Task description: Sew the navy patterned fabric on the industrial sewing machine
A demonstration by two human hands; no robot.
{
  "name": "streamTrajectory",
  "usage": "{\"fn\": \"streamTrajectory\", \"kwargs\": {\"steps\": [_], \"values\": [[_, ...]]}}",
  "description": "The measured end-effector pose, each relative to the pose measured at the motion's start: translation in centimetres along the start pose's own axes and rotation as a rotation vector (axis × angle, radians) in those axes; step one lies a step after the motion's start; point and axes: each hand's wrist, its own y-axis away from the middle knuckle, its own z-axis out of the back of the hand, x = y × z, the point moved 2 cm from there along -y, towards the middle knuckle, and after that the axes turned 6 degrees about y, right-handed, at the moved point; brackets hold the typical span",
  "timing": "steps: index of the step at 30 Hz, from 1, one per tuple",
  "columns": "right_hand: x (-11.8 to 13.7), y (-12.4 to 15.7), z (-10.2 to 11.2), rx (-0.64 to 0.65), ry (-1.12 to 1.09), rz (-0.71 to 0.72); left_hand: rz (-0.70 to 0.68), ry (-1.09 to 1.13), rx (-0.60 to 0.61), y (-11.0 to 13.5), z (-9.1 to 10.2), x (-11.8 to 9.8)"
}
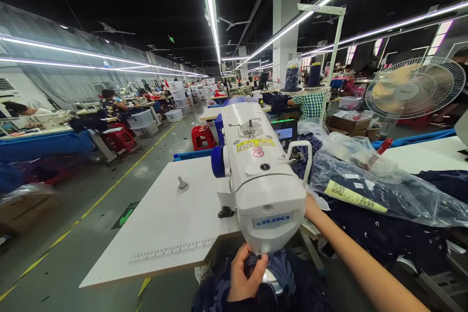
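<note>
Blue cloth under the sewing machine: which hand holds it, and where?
The left hand grips the blue cloth at a bunched fold right under the sewing machine. The right hand goes behind the machine; its grip is hidden.

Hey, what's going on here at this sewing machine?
A person works at a white sewing machine in a busy garment workshop. Their left hand grips dark blue patterned fabric just under the machine's head. Their right hand reaches behind the machine's right side, mostly hidden. Plastic-bagged navy cloth lies to the right.
</note>
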Motion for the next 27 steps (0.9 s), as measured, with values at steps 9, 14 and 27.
{"fn": "streamTrajectory", "kwargs": {"steps": [9, 14, 27], "values": [[-0.6, -0.4, 1.9, -0.032, -0.264, 0.002, 0.068, 0.030, -0.030, 0.2, -0.2, 0.9], [1.8, 2.7, 4.2, -0.018, -0.448, -0.041, 0.079, 0.059, -0.099, 0.4, -0.1, 1.6], [9.4, 11.4, 4.4, 0.159, -0.740, -0.074, 0.047, 0.013, -0.085, 0.3, -0.3, 2.2]]}}
